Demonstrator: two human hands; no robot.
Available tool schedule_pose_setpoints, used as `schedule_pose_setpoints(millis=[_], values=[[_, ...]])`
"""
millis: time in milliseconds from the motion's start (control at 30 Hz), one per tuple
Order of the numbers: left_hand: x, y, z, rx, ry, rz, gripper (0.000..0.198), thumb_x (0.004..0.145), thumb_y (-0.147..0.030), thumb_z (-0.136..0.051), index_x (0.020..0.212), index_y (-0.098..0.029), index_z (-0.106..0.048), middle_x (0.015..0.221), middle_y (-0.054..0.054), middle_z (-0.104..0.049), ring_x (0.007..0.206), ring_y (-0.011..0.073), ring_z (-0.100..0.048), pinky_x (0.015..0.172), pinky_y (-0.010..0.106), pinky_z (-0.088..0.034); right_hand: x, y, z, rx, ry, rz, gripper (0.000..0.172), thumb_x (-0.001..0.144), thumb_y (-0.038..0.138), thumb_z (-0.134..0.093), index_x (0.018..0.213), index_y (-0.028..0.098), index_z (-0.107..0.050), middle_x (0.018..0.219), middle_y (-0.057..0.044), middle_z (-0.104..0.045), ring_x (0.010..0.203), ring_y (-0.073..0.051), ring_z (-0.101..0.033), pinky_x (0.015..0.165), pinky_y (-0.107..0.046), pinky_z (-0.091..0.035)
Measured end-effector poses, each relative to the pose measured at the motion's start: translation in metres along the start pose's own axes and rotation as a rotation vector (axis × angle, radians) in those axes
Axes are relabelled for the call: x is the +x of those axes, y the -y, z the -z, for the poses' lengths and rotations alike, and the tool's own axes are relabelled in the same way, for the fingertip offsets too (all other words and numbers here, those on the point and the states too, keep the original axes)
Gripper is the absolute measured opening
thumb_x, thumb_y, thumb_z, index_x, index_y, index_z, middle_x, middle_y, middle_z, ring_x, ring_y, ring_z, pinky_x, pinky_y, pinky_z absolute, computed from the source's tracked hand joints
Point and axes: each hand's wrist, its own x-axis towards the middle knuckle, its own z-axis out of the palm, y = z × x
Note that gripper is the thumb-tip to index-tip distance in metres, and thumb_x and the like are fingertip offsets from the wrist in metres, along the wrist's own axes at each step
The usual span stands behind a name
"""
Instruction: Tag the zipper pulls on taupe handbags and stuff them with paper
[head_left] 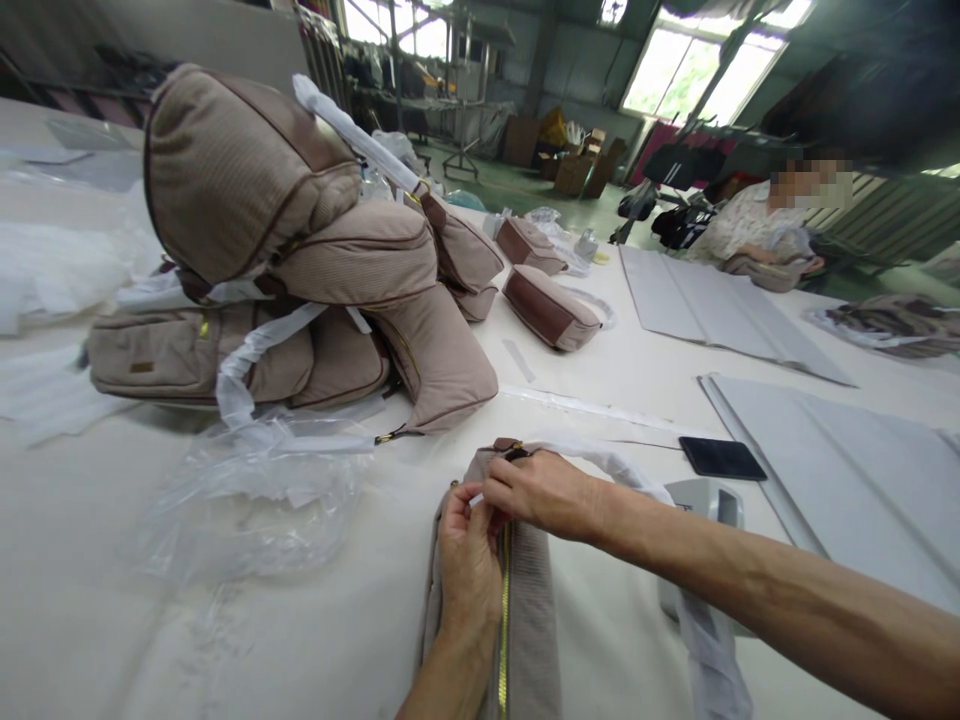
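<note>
Both hands pinch the small white tag between them; the bag runs lengthwise under the left hand and right hand.

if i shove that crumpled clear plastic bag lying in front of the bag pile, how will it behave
The clear plastic bag looks thin and wrinkled, so it would probably crumple and fold instead of sliding as one piece. It seems very light, likely to drift or catch air. Its glossy film may slip easily on the smooth white table.
</note>
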Motion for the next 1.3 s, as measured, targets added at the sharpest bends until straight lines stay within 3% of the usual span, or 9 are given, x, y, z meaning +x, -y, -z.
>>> schedule_pose_setpoints(millis=[133, 300, 600, 767, 933, 1200, 1300], values=[[0.000, 0.000, -0.001, -0.010, -0.029, 0.004, 0.025, 0.064, -0.021, -0.069, 0.082, -0.020, -0.051, 0.065, -0.005, -0.061, 0.056, 0.0079, -0.054, 0.055, 0.017, -0.042, -0.001, 0.000, -0.005, -0.006, -0.059, 0.036, 0.022, 0.091, 0.013, -0.031, 0.102, 0.012, -0.050, 0.085, -0.007, -0.055, 0.063, -0.014, -0.052, 0.047, -0.025, -0.038], [0.000, 0.003, -0.002, 0.022, -0.046, -0.005, 0.019, 0.065, -0.019, -0.065, 0.077, -0.019, -0.050, 0.058, -0.006, -0.058, 0.051, 0.0085, -0.053, 0.052, 0.018, -0.041, -0.009, -0.003, -0.005, 0.155, -0.130, 0.045, 0.018, 0.091, 0.015, -0.037, 0.100, 0.013, -0.052, 0.084, -0.004, -0.056, 0.064, -0.013, -0.051, 0.052, -0.025, -0.041], [-0.002, 0.006, 0.001, 0.108, -0.066, 0.000, 0.014, 0.063, -0.018, -0.063, 0.073, -0.017, -0.054, 0.054, -0.006, -0.056, 0.046, 0.0070, -0.049, 0.046, 0.017, -0.040, -0.024, -0.010, -0.004, 0.346, -0.060, 0.112, 0.019, 0.092, 0.014, -0.037, 0.093, 0.013, -0.056, 0.088, -0.004, -0.056, 0.077, -0.012, -0.051, 0.068, -0.024, -0.043], [-0.002, 0.001, -0.002, 0.018, -0.070, 0.076, 0.018, 0.058, -0.015, -0.067, 0.070, -0.016, -0.054, 0.050, -0.005, -0.055, 0.044, 0.0060, -0.047, 0.043, 0.015, -0.039, -0.027, -0.011, -0.010, 0.218, -0.109, 0.205, 0.024, 0.094, 0.016, -0.031, 0.091, 0.013, -0.055, 0.087, -0.005, -0.055, 0.075, -0.013, -0.049, 0.066, -0.024, -0.041], [-0.004, -0.007, -0.002, -0.064, -0.113, 0.213, 0.022, 0.055, -0.010, -0.069, 0.073, -0.015, -0.056, 0.052, -0.004, -0.057, 0.046, 0.0066, -0.051, 0.043, 0.015, -0.042, -0.028, -0.011, -0.025, 0.017, -0.264, 0.244, 0.025, 0.094, 0.015, -0.030, 0.084, 0.013, -0.053, 0.087, -0.008, -0.056, 0.071, -0.013, -0.050, 0.058, -0.024, -0.041], [-0.006, -0.015, 0.004, -0.169, -0.096, 0.258, 0.017, 0.059, -0.006, -0.063, 0.072, -0.015, -0.058, 0.062, 0.001, -0.063, 0.054, 0.0097, -0.058, 0.052, 0.019, -0.050, -0.025, -0.010, -0.032, 0.036, -0.300, 0.226, 0.021, 0.092, 0.012, -0.031, 0.090, 0.013, -0.052, 0.095, -0.011, -0.056, 0.073, -0.012, -0.054, 0.059, -0.023, -0.045], [-0.005, -0.022, 0.005, -0.187, -0.029, 0.276, 0.011, 0.065, -0.017, -0.060, 0.075, -0.013, -0.060, 0.070, 0.006, -0.065, 0.060, 0.0142, -0.062, 0.057, 0.025, -0.052, -0.025, -0.010, -0.034, 0.040, -0.322, 0.207, 0.020, 0.092, 0.012, -0.032, 0.091, 0.013, -0.052, 0.096, -0.011, -0.056, 0.073, -0.012, -0.055, 0.058, -0.022, -0.046]])
